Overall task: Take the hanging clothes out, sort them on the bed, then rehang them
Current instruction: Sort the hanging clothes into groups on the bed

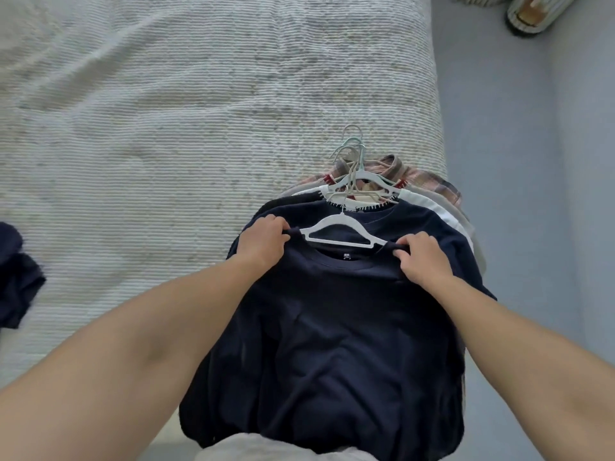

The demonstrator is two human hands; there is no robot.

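Observation:
A navy T-shirt lies on top of a pile of hung clothes at the right side of the bed. A white hanger sticks out of its neck opening. My left hand pinches the shirt's left shoulder by the collar. My right hand pinches the right shoulder. Under it lie another navy top, a white garment and a plaid shirt, each on a hanger, with several hanger hooks bunched together above.
A second dark navy garment lies crumpled at the bed's left edge. The bed's right edge runs beside a grey floor. A round striped object sits on the floor at the top right.

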